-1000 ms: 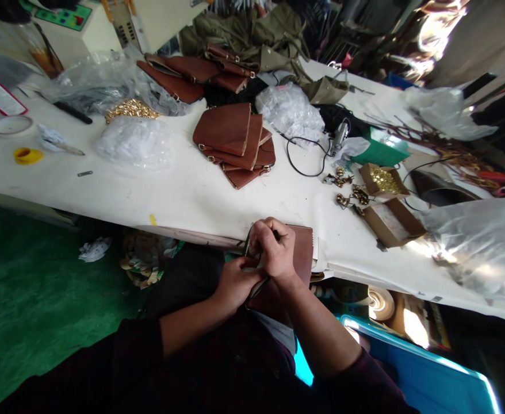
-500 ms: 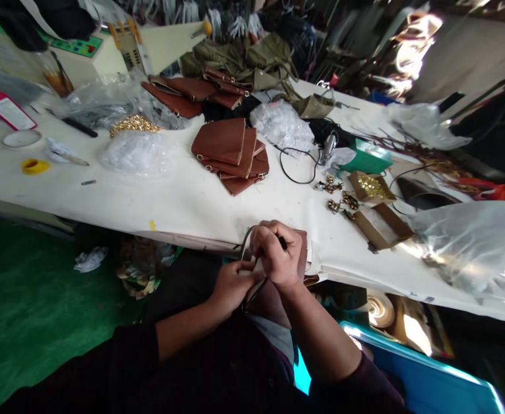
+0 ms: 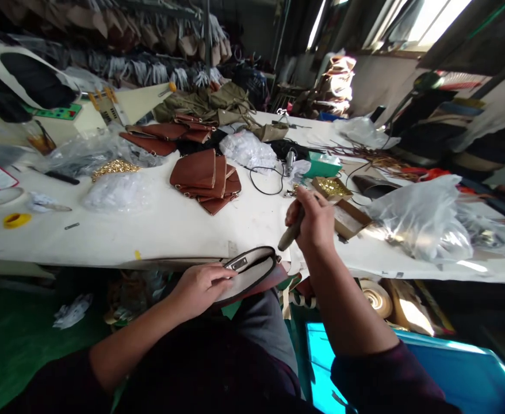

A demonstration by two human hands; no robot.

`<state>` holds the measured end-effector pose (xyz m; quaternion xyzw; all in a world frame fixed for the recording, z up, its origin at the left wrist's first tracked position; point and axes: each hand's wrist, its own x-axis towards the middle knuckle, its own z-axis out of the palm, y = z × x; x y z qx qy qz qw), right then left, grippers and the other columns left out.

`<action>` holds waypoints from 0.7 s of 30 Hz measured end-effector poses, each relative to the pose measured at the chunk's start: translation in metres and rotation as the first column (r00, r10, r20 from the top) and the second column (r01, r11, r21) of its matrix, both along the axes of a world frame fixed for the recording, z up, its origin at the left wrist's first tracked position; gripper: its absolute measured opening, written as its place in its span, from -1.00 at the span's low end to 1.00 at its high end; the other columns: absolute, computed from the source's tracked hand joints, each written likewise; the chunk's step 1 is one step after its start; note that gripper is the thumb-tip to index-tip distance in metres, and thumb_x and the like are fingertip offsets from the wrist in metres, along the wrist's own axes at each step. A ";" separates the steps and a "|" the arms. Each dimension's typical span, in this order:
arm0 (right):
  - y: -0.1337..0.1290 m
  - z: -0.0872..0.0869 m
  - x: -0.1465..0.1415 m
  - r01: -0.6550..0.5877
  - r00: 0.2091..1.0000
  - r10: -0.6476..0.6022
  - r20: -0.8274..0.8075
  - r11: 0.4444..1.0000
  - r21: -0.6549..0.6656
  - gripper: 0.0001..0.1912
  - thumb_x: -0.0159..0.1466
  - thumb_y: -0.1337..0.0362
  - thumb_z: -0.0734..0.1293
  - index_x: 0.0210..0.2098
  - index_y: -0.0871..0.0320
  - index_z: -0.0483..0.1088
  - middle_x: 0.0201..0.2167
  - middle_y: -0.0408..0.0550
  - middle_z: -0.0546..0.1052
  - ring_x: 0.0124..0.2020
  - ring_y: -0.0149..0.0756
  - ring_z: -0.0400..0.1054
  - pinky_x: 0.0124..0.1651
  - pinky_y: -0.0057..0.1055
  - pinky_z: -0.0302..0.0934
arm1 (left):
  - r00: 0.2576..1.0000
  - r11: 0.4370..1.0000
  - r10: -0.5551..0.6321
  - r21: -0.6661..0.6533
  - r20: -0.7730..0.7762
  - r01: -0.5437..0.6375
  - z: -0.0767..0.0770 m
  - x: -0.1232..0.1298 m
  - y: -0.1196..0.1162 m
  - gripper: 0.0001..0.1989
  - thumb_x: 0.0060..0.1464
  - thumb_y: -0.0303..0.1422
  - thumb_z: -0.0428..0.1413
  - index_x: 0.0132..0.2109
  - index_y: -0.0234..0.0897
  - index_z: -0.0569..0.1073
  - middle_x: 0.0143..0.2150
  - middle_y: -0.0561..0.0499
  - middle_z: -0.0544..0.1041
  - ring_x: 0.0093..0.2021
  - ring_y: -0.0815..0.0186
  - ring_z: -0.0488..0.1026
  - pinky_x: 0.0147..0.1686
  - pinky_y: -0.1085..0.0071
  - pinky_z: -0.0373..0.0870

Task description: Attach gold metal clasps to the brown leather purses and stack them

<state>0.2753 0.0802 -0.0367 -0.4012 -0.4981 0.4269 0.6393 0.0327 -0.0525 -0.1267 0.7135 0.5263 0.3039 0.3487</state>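
Note:
My left hand (image 3: 201, 290) grips the near side of a small brown leather bag (image 3: 274, 280), fingers at its rim. The bag's mouth gapes, showing a pale lining (image 3: 252, 275) and a small metal plate (image 3: 238, 263) inside the far edge. My right hand (image 3: 315, 221) is wrapped round a tool with a thick, dull brown handle (image 3: 290, 234); its working end is hidden. This hand is raised to the right of the bag, apart from it, close to small metal fittings (image 3: 293, 191) on the table.
Brown leather bags (image 3: 205, 178) are stacked mid-table, beside clear plastic bags (image 3: 248, 150). At right stand a cardboard box of gold hardware (image 3: 331, 187) and another cardboard box (image 3: 351, 218). A yellow tape roll (image 3: 17, 220) lies left; a blue bin (image 3: 442, 368) sits below the table.
My right hand has lifted off the bag and moved up and right, tool in its grasp. The bag now shows its open mouth, held by my left hand alone. The view has tilted up.

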 end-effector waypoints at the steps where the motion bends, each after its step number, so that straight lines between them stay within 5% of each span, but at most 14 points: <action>1: 0.008 0.001 0.009 0.007 0.998 -0.008 -0.057 1.000 -0.025 -0.51 0.27 -0.14 0.45 -0.49 0.03 0.23 -0.66 -0.28 0.30 -0.67 -0.40 0.16 -0.61 -0.41 0.11 | 0.997 0.998 -0.053 0.021 -0.054 0.055 0.007 -0.006 0.004 -0.75 0.29 -0.30 0.17 -0.03 -0.04 0.74 -0.13 -0.03 0.72 -0.13 0.17 0.65 -0.05 0.36 0.51; 4: 0.027 -0.005 0.033 0.144 0.990 -0.144 -0.012 0.990 0.000 -0.50 0.27 -0.20 0.42 -0.46 0.03 0.27 -0.64 -0.28 0.31 -0.64 -0.39 0.17 -0.58 -0.40 0.16 | 0.962 0.971 -0.211 0.075 -0.173 0.226 0.027 -0.020 0.015 -0.68 0.33 -0.38 0.07 -0.04 -0.03 0.73 -0.20 0.02 0.71 -0.25 0.26 0.63 -0.19 0.43 0.49; 7: 0.033 -0.023 0.046 0.225 0.901 -0.235 0.364 0.972 0.070 -0.54 0.21 -0.18 0.50 -0.39 0.10 0.46 -0.49 -0.13 0.52 -0.46 -0.28 0.39 -0.32 -0.30 0.36 | 0.899 0.905 -0.335 0.169 -0.283 0.390 0.048 -0.027 0.024 -0.67 0.37 -0.40 0.04 -0.07 -0.03 0.72 -0.20 0.02 0.71 -0.21 0.28 0.65 -0.19 0.45 0.49; 10: 0.015 -0.041 0.043 0.090 0.840 -0.092 0.535 0.995 0.029 -0.43 0.18 -0.15 0.55 -0.03 0.15 0.59 -0.01 0.12 0.65 0.01 -0.05 0.52 0.16 -0.08 0.35 | 0.856 0.831 -0.369 0.284 -0.363 0.478 0.072 -0.028 0.032 -0.67 0.35 -0.44 0.05 -0.16 -0.05 0.71 -0.14 0.01 0.73 -0.14 0.24 0.67 -0.14 0.40 0.53; 12: -0.010 -0.051 0.034 -0.132 0.852 0.159 0.498 0.987 -0.090 -0.36 0.26 -0.15 0.51 0.18 0.09 0.53 0.21 0.14 0.57 0.22 0.00 0.45 0.32 -0.02 0.25 | 0.843 0.807 -0.367 0.317 -0.393 0.499 0.089 -0.027 0.037 -0.67 0.32 -0.45 0.05 -0.23 -0.05 0.70 -0.10 0.00 0.74 -0.13 0.22 0.67 -0.14 0.36 0.56; 13: -0.023 -0.056 0.028 -0.272 0.834 0.323 0.447 0.946 -0.177 -0.36 0.30 -0.16 0.48 0.23 0.06 0.51 0.25 0.12 0.55 0.26 0.00 0.43 0.35 -0.01 0.22 | 0.835 0.801 -0.366 0.318 -0.411 0.507 0.098 -0.027 0.040 -0.65 0.33 -0.44 0.03 -0.24 -0.05 0.70 -0.09 -0.01 0.74 -0.13 0.21 0.67 -0.14 0.33 0.57; 15: -0.049 -0.066 0.017 -0.538 0.723 0.624 0.295 0.777 -0.326 -0.33 0.33 -0.20 0.43 0.27 0.05 0.49 0.27 0.09 0.54 0.30 0.02 0.40 0.39 0.00 0.19 | 0.809 0.790 -0.369 0.304 -0.457 0.532 0.114 -0.026 0.044 -0.62 0.34 -0.41 -0.01 -0.23 -0.03 0.70 -0.08 -0.01 0.74 -0.09 0.19 0.67 -0.10 0.28 0.60; 18: -0.074 -0.079 -0.001 -0.758 0.563 0.823 0.071 0.549 -0.352 -0.24 0.30 -0.26 0.42 0.30 0.08 0.46 0.27 0.05 0.54 0.31 0.04 0.38 0.40 -0.02 0.18 | 0.778 0.766 -0.372 0.306 -0.506 0.565 0.134 -0.027 0.047 -0.63 0.36 -0.39 -0.01 -0.19 -0.02 0.69 -0.05 0.01 0.74 0.02 0.15 0.64 0.10 0.13 0.57; 21: -0.085 -0.091 -0.020 -0.792 0.582 0.809 -0.087 0.539 -0.287 -0.22 0.23 -0.19 0.53 0.31 0.03 0.44 0.29 0.01 0.52 0.34 0.03 0.35 0.42 -0.06 0.18 | 0.776 0.723 -0.354 0.373 -0.522 0.581 0.147 -0.028 0.046 -0.73 0.35 -0.39 0.09 -0.22 -0.02 0.66 -0.03 0.08 0.73 0.13 0.11 0.60 0.36 -0.06 0.35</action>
